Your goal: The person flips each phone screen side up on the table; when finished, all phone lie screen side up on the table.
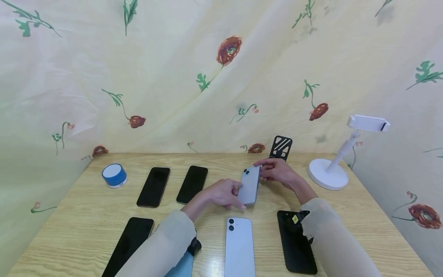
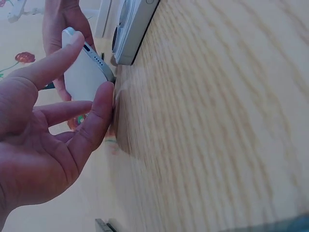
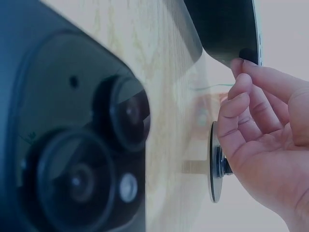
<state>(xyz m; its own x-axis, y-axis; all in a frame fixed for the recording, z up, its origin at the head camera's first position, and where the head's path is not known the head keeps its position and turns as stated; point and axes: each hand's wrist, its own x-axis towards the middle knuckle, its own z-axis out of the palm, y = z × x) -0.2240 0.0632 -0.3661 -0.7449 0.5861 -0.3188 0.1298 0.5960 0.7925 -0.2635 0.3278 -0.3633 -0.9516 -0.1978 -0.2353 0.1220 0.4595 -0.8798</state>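
A pale smartphone (image 1: 248, 190) with two rear lenses is tilted up off the table near the middle back, its back facing me. My left hand (image 1: 223, 193) holds its lower end between thumb and fingers. At the upper right corner, the fingertips of my right hand (image 1: 279, 172) pinch the edge. In the left wrist view the phone's (image 2: 87, 75) port edge shows between the left fingers. From the right wrist, the phone's dark screen (image 3: 224, 26) is visible above the right hand (image 3: 270, 116). Behind that hand stands a black folding phone stand (image 1: 281, 147).
Several phones lie around: a black one (image 1: 154, 187), another black one (image 1: 192, 184), a pale one (image 1: 239, 246), and a dark one (image 1: 295, 246) under the right wrist. A white stand (image 1: 328, 174) is at right, a blue-and-white cylinder (image 1: 114, 175) at left. A patterned cloth (image 1: 173, 77) hangs behind.
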